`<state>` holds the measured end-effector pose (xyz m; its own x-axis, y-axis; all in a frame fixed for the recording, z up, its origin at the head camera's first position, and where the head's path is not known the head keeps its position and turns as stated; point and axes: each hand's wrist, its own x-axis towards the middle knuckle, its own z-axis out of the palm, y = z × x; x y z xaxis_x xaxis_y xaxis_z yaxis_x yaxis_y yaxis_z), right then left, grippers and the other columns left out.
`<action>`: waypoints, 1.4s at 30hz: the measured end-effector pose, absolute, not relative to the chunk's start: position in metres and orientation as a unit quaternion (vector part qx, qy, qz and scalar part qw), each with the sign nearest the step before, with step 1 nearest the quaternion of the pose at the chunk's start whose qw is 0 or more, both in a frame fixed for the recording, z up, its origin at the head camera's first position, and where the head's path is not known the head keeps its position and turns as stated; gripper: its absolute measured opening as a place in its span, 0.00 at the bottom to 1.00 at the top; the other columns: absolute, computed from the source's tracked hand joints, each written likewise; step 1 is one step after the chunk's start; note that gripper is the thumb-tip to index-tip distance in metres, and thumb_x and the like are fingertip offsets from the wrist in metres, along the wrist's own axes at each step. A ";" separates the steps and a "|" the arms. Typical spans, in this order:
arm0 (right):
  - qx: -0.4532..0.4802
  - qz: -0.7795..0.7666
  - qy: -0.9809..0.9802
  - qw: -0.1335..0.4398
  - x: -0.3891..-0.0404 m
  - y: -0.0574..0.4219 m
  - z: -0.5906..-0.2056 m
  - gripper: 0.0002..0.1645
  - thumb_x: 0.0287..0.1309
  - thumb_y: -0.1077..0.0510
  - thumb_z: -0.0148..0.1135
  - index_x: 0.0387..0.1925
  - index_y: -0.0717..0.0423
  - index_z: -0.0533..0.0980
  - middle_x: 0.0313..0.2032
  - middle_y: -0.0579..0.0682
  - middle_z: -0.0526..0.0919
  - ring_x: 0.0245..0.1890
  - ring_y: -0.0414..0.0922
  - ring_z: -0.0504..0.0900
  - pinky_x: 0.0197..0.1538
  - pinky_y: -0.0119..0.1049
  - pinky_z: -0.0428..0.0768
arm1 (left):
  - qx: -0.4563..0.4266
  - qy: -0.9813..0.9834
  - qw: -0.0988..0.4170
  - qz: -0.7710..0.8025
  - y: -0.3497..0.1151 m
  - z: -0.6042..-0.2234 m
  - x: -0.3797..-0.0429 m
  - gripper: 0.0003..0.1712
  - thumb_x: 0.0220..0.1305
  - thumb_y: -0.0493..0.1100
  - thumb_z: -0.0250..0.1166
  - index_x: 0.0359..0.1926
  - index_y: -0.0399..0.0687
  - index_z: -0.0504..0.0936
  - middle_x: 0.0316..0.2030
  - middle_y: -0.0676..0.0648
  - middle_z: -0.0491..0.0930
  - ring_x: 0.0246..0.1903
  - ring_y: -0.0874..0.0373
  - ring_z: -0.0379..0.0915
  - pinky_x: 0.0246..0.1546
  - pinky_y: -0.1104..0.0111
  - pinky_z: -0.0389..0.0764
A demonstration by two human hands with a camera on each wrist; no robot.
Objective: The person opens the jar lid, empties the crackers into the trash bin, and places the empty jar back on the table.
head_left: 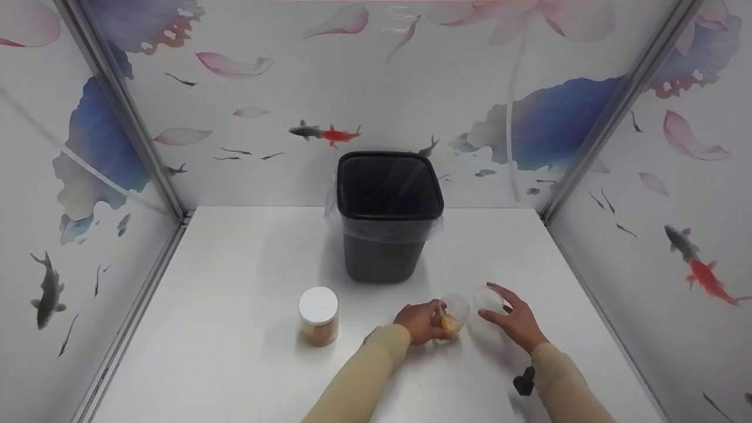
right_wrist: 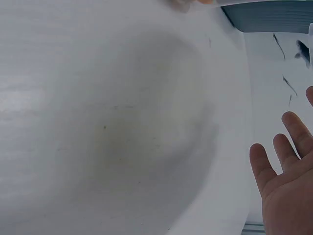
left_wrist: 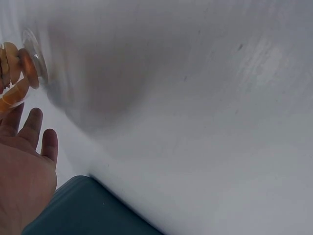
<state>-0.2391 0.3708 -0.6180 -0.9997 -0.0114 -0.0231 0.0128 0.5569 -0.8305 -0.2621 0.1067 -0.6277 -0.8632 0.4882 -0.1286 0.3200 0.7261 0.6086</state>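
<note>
My left hand grips a clear plastic jar around its side, tilted, with orange-yellow pieces inside. In the left wrist view those pieces look like rounded slices, and the jar is cut off by the frame edge. Just to the right, my right hand pinches a clear round lid between thumb and fingers, close beside the jar's mouth. Only a pale sliver of the lid shows in the right wrist view, above the spread lower fingers.
A black bin with a clear liner stands at the back middle of the white table. Left of my hands stands another clear jar with a white lid and tan contents. Printed wall panels enclose the table.
</note>
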 end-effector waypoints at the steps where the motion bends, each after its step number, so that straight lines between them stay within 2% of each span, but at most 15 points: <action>1: 0.009 -0.463 0.886 0.019 -0.239 0.373 -0.620 0.45 0.58 0.46 0.73 0.72 0.49 0.65 0.73 0.54 0.60 0.74 0.56 0.53 0.70 0.59 0.57 | 0.219 0.918 0.142 0.298 0.107 -0.627 -0.262 0.39 0.51 0.67 0.73 0.62 0.65 0.74 0.50 0.60 0.81 0.50 0.59 0.76 0.56 0.63 0.73; 4: 0.030 -0.436 0.899 0.036 -0.238 0.377 -0.628 0.47 0.57 0.42 0.72 0.73 0.47 0.63 0.74 0.57 0.57 0.74 0.60 0.50 0.70 0.61 0.55 | 0.218 0.918 0.142 0.298 0.106 -0.625 -0.261 0.38 0.52 0.67 0.73 0.63 0.65 0.74 0.50 0.60 0.81 0.50 0.60 0.75 0.56 0.64 0.73; 9: 0.028 -0.383 0.922 0.044 -0.235 0.383 -0.643 0.49 0.57 0.38 0.70 0.74 0.51 0.62 0.75 0.63 0.53 0.75 0.64 0.43 0.70 0.64 0.47 | 0.224 0.918 0.143 0.295 0.105 -0.624 -0.260 0.38 0.52 0.67 0.73 0.63 0.65 0.74 0.46 0.61 0.81 0.47 0.61 0.76 0.54 0.65 0.74; 12: 0.024 -0.352 0.935 0.042 -0.234 0.387 -0.652 0.52 0.56 0.35 0.69 0.74 0.53 0.62 0.74 0.65 0.52 0.74 0.66 0.40 0.69 0.68 0.42 | 0.224 0.919 0.141 0.291 0.106 -0.627 -0.262 0.39 0.51 0.67 0.73 0.62 0.65 0.74 0.48 0.61 0.81 0.48 0.61 0.76 0.55 0.65 0.73; 16: 0.028 -0.311 0.949 0.038 -0.231 0.390 -0.664 0.55 0.52 0.28 0.68 0.74 0.51 0.62 0.75 0.66 0.49 0.74 0.67 0.38 0.68 0.69 0.42 | 0.220 0.921 0.141 0.288 0.107 -0.628 -0.262 0.39 0.50 0.68 0.72 0.63 0.65 0.74 0.54 0.60 0.80 0.52 0.59 0.75 0.58 0.64 0.72; 22: 0.026 -0.237 0.971 0.027 -0.228 0.389 -0.679 0.57 0.49 0.21 0.62 0.73 0.48 0.64 0.75 0.64 0.48 0.74 0.67 0.40 0.69 0.68 0.44 | 0.218 0.921 0.142 0.289 0.107 -0.628 -0.261 0.39 0.51 0.68 0.72 0.63 0.65 0.74 0.54 0.60 0.80 0.53 0.59 0.75 0.58 0.64 0.72; 30: 0.034 -0.231 0.972 0.032 -0.224 0.383 -0.675 0.56 0.51 0.23 0.62 0.73 0.49 0.63 0.76 0.64 0.46 0.74 0.67 0.40 0.68 0.69 0.44 | 0.215 0.920 0.141 0.295 0.107 -0.628 -0.262 0.40 0.50 0.68 0.73 0.64 0.66 0.74 0.55 0.61 0.79 0.55 0.59 0.75 0.59 0.64 0.71; 37: 0.044 -0.236 0.970 0.040 -0.222 0.380 -0.671 0.56 0.52 0.25 0.65 0.74 0.48 0.61 0.77 0.62 0.45 0.74 0.66 0.39 0.68 0.68 0.43 | 0.226 0.919 0.138 0.292 0.105 -0.626 -0.261 0.38 0.51 0.67 0.73 0.61 0.64 0.75 0.51 0.60 0.81 0.50 0.60 0.76 0.56 0.64 0.72; 42: 0.029 -0.226 0.973 0.028 -0.223 0.381 -0.673 0.56 0.53 0.26 0.64 0.74 0.52 0.61 0.76 0.64 0.46 0.74 0.67 0.40 0.69 0.67 0.43 | 0.228 0.918 0.140 0.293 0.105 -0.626 -0.261 0.39 0.51 0.68 0.72 0.63 0.64 0.74 0.52 0.59 0.81 0.52 0.59 0.76 0.57 0.64 0.72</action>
<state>-0.2226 0.3813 -0.6732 -0.9967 0.0429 -0.0684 0.0686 0.8966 -0.4374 -0.2606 0.1050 -0.6256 -0.8572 0.5000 -0.1233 0.3358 0.7242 0.6022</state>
